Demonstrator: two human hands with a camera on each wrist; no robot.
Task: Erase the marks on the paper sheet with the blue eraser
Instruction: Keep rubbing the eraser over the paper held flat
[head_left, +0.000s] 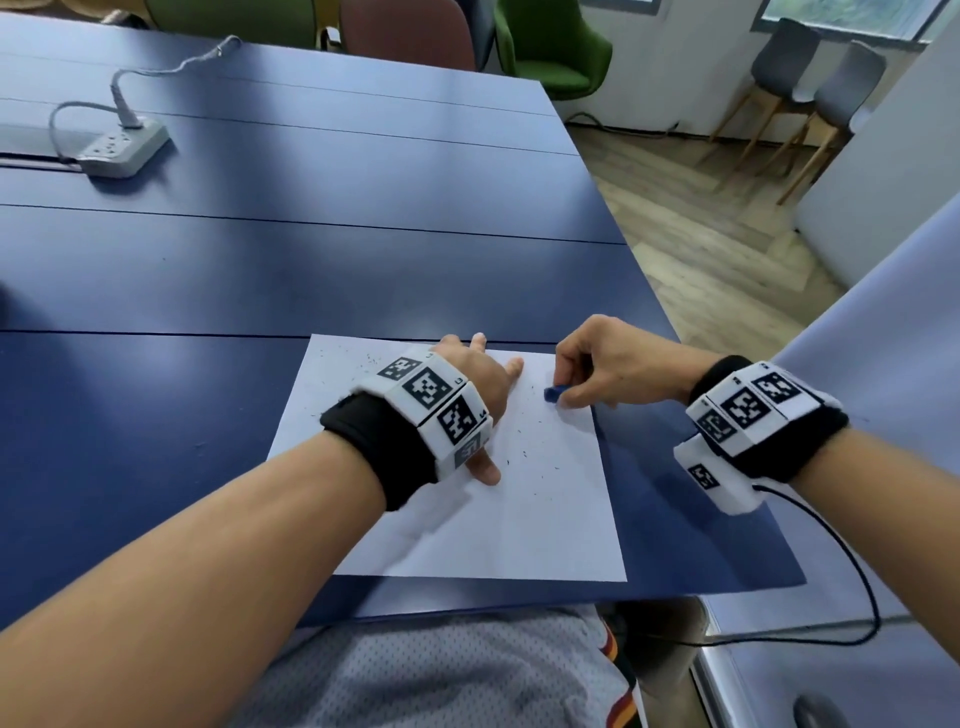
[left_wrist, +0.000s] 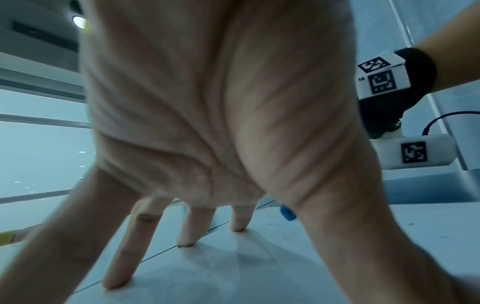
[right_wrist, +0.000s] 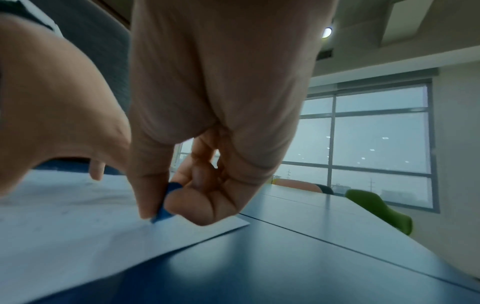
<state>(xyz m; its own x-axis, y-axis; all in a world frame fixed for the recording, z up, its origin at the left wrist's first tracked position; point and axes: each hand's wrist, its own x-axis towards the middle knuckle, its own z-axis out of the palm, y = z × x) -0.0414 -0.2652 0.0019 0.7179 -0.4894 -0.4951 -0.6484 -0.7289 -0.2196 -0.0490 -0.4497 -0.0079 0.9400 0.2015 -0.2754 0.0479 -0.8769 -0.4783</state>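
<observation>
A white paper sheet (head_left: 519, 525) lies on the blue table (head_left: 311, 260) near its front edge, sprinkled with dark eraser crumbs. My left hand (head_left: 483, 384) presses flat on the sheet's upper middle, its fingers (left_wrist: 187, 232) spread and straight. My right hand (head_left: 582, 364) pinches the small blue eraser (head_left: 552, 393) between thumb and fingers and holds its tip down on the paper near the sheet's upper right edge. The right wrist view shows the eraser (right_wrist: 163, 214) touching the sheet (right_wrist: 64, 226). In the left wrist view a bit of the eraser (left_wrist: 287, 214) peeks out beside my thumb.
A grey power strip (head_left: 124, 148) with its cable sits at the table's far left. Green and red chairs (head_left: 550, 47) stand behind the table. The table's right edge runs close to my right hand, with wooden floor (head_left: 701, 234) beyond. A black wire (head_left: 841, 566) hangs from my right wristband.
</observation>
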